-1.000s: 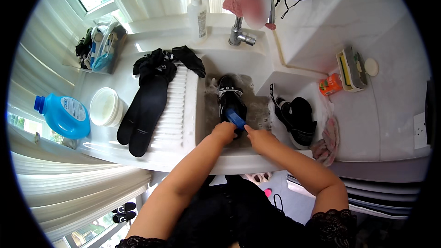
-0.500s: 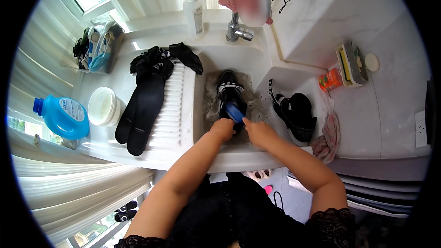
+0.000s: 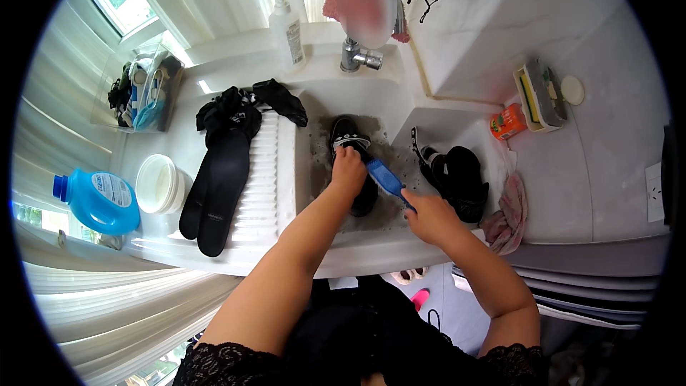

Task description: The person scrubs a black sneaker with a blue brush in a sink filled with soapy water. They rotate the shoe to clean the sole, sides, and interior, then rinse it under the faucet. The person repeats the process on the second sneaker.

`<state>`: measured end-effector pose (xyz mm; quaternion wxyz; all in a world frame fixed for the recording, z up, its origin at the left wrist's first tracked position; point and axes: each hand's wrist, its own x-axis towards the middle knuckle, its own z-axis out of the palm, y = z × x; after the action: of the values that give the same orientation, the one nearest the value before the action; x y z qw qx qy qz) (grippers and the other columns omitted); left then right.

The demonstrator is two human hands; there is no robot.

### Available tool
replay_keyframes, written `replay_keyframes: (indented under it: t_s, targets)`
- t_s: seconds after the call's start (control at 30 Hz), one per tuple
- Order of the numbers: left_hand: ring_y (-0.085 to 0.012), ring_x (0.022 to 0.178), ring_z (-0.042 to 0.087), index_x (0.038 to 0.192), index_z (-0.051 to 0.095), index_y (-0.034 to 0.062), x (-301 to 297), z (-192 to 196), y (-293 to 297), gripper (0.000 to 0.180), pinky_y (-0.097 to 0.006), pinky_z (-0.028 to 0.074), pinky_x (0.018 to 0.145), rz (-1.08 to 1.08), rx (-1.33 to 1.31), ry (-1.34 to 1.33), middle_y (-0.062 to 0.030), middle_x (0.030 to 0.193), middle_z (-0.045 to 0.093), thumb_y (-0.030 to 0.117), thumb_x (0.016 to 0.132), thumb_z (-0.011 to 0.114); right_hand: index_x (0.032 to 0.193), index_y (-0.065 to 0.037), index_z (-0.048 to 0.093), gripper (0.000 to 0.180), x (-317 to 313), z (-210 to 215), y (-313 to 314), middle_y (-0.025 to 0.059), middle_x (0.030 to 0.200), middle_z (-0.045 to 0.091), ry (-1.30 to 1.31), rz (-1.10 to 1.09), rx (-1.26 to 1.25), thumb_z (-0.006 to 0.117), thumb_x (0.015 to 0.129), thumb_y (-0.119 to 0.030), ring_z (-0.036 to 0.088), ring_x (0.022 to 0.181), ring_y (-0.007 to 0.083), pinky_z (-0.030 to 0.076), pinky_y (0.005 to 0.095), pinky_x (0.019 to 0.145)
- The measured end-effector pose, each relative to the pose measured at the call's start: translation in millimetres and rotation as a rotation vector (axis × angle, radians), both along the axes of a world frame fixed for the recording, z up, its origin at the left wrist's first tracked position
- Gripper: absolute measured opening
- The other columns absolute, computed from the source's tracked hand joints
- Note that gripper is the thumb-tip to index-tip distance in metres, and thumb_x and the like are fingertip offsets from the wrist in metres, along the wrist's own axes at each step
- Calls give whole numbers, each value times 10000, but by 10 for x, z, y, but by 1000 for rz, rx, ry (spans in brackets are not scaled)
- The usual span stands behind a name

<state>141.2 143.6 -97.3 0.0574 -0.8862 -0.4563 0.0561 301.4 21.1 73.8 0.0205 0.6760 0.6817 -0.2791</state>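
Left of frame centre: black insoles (image 3: 220, 189), apparently laid clear of the water (image 3: 321, 156). Centre: black shoe (image 3: 365, 199), in the sink (image 3: 379, 97), gripped by your left hand (image 3: 348, 171), probably for steadiness; blue brush (image 3: 386, 177), your right hand (image 3: 433, 219) closed around its handle, leaving the head free.

The left hand (image 3: 349, 171) is gripping farther up the shoe (image 3: 365, 199); the right hand (image 3: 431, 219) is moving the brush (image 3: 386, 177) right of that grip.
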Motion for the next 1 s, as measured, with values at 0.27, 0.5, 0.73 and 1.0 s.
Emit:
replay_keyframes:
  t_s: [0.27,0.5,0.73,1.0]
  targets:
    - [-360,774,645,751,691,27,-290,270,529,356,-449,518,726,293,-416,-505,-201,785,656,370,741,597,1147,-49,636,372,-70,-144,91,202,874,664,85,16,-39,583,796,-161,646,858,356,509,450,774]
    - [-367,882,615,769,683,17,-253,8,395,384,-448,492,796,381,-406,-635,-209,908,632,389,777,586,1045,-68,650,267,-678,-1318,941,199,991,647,-79,26,63,579,801,-149,640,944,356,521,451,808]
    - [-432,1121,527,1096,614,52,-292,-280,295,451,-464,429,956,549,-443,-747,-306,1311,442,418,848,523,1133,-92,602,296,-392,-914,590,220,943,657,-106,162,-117,518,868,-192,650,889,386,527,464,785]
    - [-425,1044,567,1030,609,-26,-287,-178,382,464,-475,440,918,580,-528,-877,-245,1159,587,390,863,490,1247,-51,503,377,-738,-1622,1135,226,1003,607,-130,-57,90,478,874,-97,642,912,400,527,467,795]
